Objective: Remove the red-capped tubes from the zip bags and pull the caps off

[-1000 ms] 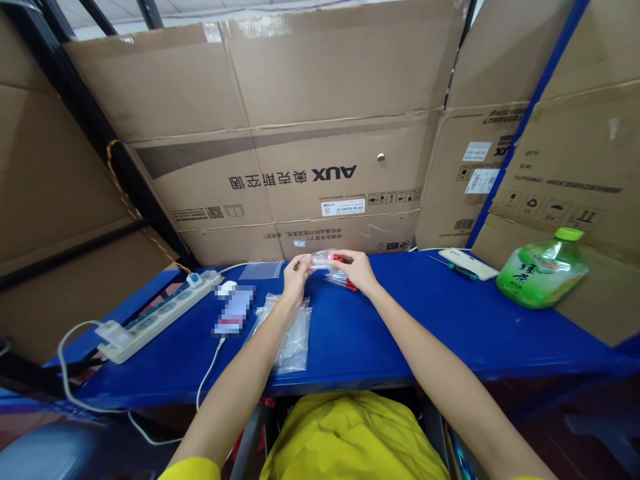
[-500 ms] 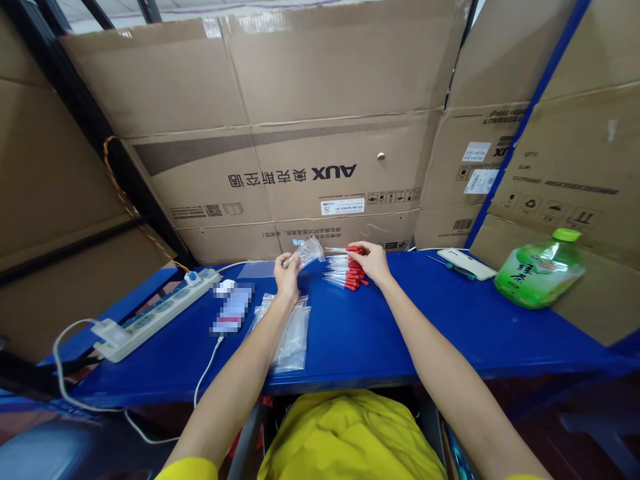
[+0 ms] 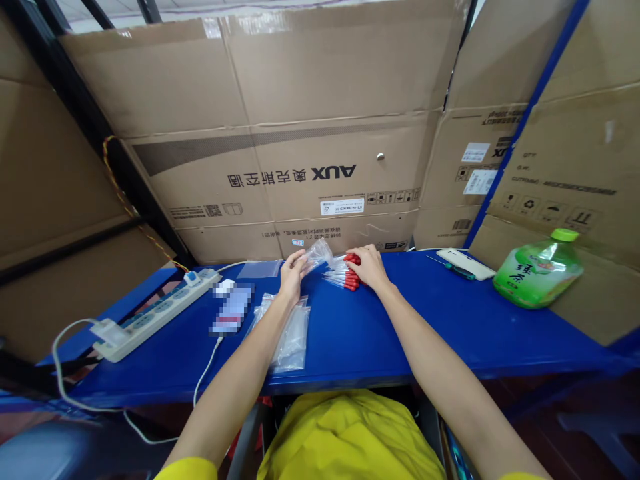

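My left hand (image 3: 294, 273) is closed on a small clear plastic bag (image 3: 319, 253), holding it over the table with its far end pointing right. Just right of it lies a bundle of thin, pointed clear sticks with red ends (image 3: 345, 279), side by side, tips to the left. My right hand (image 3: 371, 265) has its fingers closed at the red ends on the upper side of that bundle; how many sticks it grips is hidden. The bag's end meets or overlaps the upper sticks. Below my left hand lies a pile of clear zip bags (image 3: 291, 340).
A flat clear bag (image 3: 260, 269) lies at the table's (image 3: 360, 340) back. On the left are a phone (image 3: 233, 310) with a cable and a white power strip (image 3: 157, 313). To the right lie a green screwdriver (image 3: 459, 270), a white flat object (image 3: 467, 263) and a green bottle (image 3: 537, 270). Cardboard walls surround the table.
My left hand and the bag have moved a little to the right, toward the sticks. My right hand has shifted slightly, its fingers still at the red ends.
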`<action>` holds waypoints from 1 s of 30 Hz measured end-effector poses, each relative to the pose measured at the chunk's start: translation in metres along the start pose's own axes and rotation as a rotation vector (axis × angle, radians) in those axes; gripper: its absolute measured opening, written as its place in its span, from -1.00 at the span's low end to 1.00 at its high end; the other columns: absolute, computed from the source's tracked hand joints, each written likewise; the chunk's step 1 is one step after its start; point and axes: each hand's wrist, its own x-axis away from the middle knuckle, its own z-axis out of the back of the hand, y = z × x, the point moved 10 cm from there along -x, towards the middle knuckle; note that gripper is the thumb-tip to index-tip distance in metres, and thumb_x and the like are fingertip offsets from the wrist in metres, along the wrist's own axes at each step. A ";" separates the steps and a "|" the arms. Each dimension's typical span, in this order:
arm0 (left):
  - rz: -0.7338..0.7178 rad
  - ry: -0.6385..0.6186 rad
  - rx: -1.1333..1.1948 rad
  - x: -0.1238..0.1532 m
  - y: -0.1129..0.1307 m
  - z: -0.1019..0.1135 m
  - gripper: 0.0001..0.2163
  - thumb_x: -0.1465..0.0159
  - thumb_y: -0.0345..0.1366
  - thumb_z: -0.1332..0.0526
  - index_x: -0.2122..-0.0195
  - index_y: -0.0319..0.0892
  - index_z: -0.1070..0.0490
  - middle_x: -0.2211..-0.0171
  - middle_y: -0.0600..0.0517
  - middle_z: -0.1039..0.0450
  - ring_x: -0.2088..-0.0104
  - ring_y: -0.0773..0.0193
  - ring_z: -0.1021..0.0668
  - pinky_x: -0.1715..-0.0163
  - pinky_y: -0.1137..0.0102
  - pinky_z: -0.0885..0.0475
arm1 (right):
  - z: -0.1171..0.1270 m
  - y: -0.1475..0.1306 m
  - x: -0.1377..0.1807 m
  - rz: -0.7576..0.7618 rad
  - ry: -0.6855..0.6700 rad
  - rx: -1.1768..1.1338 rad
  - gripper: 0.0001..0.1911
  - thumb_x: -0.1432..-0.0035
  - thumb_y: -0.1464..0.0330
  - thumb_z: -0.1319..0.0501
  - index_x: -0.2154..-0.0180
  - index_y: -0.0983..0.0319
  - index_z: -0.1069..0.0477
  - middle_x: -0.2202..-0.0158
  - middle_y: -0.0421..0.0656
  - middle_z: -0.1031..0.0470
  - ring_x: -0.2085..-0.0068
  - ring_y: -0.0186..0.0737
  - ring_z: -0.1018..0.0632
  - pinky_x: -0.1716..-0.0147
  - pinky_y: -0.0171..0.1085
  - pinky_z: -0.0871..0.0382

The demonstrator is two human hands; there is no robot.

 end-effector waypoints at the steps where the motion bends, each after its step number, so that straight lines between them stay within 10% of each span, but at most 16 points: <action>1: -0.005 -0.014 -0.016 0.001 0.001 -0.002 -0.62 -0.09 -0.27 -0.48 0.06 -0.19 -0.51 0.20 -0.04 -0.58 0.23 0.21 -0.67 0.06 0.23 -0.57 | 0.003 0.001 0.001 -0.014 0.024 0.014 -0.69 -0.19 0.30 -0.37 0.01 0.09 -0.60 0.07 -0.04 -0.63 -0.06 0.08 -0.40 -0.07 0.01 -0.28; 23: -0.112 -0.097 -0.107 0.010 0.016 -0.020 -0.58 -0.02 -0.19 -0.53 0.10 -0.14 -0.53 0.20 0.02 -0.51 0.34 0.32 -0.59 0.30 0.42 -0.55 | 0.040 -0.004 0.005 -0.127 0.289 -0.072 -0.69 -0.33 0.09 -0.20 0.19 0.17 -0.55 0.25 -0.03 -0.59 0.13 0.02 -0.49 0.08 -0.11 -0.33; 30: -0.126 -0.166 -0.143 0.014 0.018 -0.031 -0.57 -0.02 -0.21 -0.53 0.08 -0.14 -0.52 0.16 -0.01 -0.50 0.30 0.26 -0.61 0.28 0.36 -0.58 | 0.014 -0.045 0.002 -0.009 0.033 -0.549 -0.63 -0.34 0.08 -0.16 -0.05 0.12 -0.44 0.34 -0.20 -0.62 0.26 -0.11 -0.62 0.19 -0.22 -0.42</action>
